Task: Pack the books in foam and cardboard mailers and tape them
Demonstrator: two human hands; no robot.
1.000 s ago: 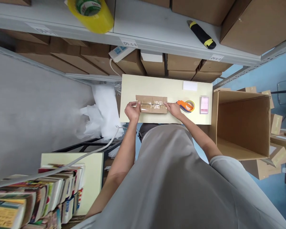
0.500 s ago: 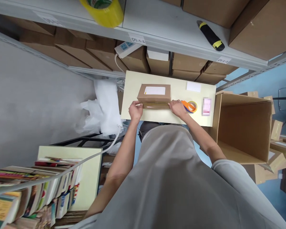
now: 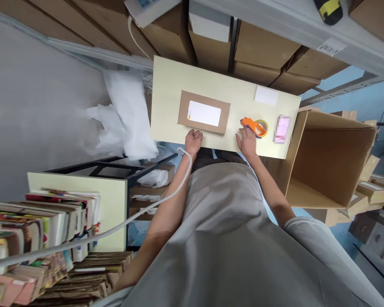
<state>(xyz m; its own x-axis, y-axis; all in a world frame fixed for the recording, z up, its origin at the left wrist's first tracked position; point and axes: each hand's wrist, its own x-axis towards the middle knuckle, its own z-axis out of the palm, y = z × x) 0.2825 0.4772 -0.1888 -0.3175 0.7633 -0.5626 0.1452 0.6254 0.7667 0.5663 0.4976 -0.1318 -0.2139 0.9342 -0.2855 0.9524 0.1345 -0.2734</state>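
Table: on the pale yellow table (image 3: 166, 106), a white paper (image 3: 266, 95) is laid near the far edge, and a pink thing (image 3: 282, 129) (blurred, so it cannot be named) is placed near the right end.
Tape dispenser: the orange tape dispenser (image 3: 252, 127) is placed to the right of the box, its roll turned toward the pink thing.
Large carton: the open large carton (image 3: 297, 147) is stood close by the right end of the table.
Shelf: on the grey shelf (image 3: 288, 21) above, a black and yellow tool (image 3: 329, 10) is partly cut by the picture edge; below it, brown cartons (image 3: 265, 44) are lined up.
Cable: the left forearm is crossed, in the view, by a grey cable (image 3: 141, 214).
Left side: white wrapping (image 3: 128, 111) is heaped beside the table, and books (image 3: 56, 221) are stacked nearer.
Box: the brown box (image 3: 183, 108) is laid flat on the left half of the table; its top is marked by a large white label.
Left hand: the left hand (image 3: 193, 142) is loosely curled just beside the near edge of the box; whether anything is held cannot be told.
Right hand: the right hand (image 3: 247, 140) is spread, thumb apart, at the dispenser's handle; contact cannot be told.
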